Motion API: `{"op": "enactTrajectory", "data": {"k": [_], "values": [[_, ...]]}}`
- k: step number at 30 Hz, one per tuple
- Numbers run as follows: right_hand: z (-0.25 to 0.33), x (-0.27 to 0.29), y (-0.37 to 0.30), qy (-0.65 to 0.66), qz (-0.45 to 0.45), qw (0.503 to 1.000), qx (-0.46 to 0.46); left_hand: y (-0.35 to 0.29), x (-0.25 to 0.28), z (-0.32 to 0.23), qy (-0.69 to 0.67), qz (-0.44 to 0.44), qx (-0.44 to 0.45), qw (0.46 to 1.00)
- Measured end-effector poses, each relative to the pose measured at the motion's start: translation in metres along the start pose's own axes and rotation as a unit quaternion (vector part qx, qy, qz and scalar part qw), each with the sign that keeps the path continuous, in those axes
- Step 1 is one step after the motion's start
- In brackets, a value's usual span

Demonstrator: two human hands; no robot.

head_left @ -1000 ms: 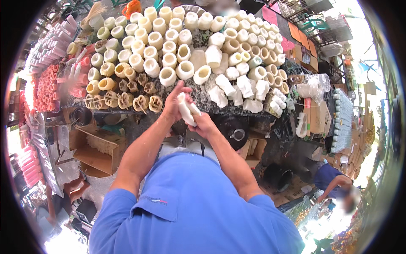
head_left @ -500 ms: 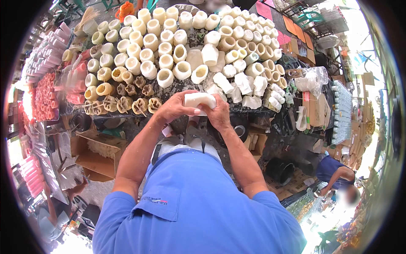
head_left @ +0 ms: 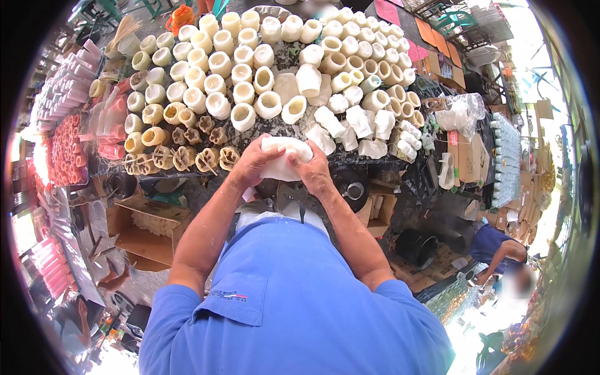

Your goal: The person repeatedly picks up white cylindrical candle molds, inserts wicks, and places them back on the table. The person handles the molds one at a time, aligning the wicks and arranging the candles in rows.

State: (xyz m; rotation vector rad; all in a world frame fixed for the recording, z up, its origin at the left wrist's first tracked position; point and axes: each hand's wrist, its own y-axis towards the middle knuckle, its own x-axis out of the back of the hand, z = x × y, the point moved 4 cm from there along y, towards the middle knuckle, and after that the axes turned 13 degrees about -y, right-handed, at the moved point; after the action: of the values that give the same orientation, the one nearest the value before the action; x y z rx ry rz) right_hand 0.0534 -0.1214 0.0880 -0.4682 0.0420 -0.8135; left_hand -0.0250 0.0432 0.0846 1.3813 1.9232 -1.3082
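Both my hands grip one white, chunky cylinder-like piece point(head_left: 284, 159), held lying sideways in front of my chest. My left hand point(head_left: 253, 164) wraps its left end and my right hand point(head_left: 310, 169) closes on its right end and underside. The piece hovers just at the near edge of a dark table point(head_left: 275, 128) covered with several similar white and cream hollow cylinders point(head_left: 244, 115) standing in rows. My blue shirt fills the lower part of the view.
Pink and red stacked items point(head_left: 62, 150) sit at the left. An open cardboard box point(head_left: 147, 228) lies below the table's left side. Irregular white pieces point(head_left: 369, 125) crowd the table's right. A person in blue point(head_left: 500, 247) bends at the lower right near boxes and bottles.
The white piece was upright in my hands a second ago; it has been turned to lie sideways and lowered a little toward my chest, both hands still on it.
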Motion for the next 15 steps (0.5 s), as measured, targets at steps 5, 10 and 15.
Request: {"op": "enactTrajectory", "data": {"k": [5, 10, 15], "values": [[0.004, -0.008, 0.002, 0.214, 0.011, 0.977, -0.002, 0.010, -0.003, -0.012, 0.091, -0.007, -0.035, 0.995], [0.024, 0.002, 0.006, -0.069, -0.042, 0.995, 0.064, 0.015, -0.006, -0.020, 0.271, -0.064, -0.113, 0.954], [0.027, 0.012, 0.018, -0.358, -0.102, 0.927, 0.051, 0.025, 0.015, -0.015, 0.450, -0.171, -0.040, 0.876]]}}
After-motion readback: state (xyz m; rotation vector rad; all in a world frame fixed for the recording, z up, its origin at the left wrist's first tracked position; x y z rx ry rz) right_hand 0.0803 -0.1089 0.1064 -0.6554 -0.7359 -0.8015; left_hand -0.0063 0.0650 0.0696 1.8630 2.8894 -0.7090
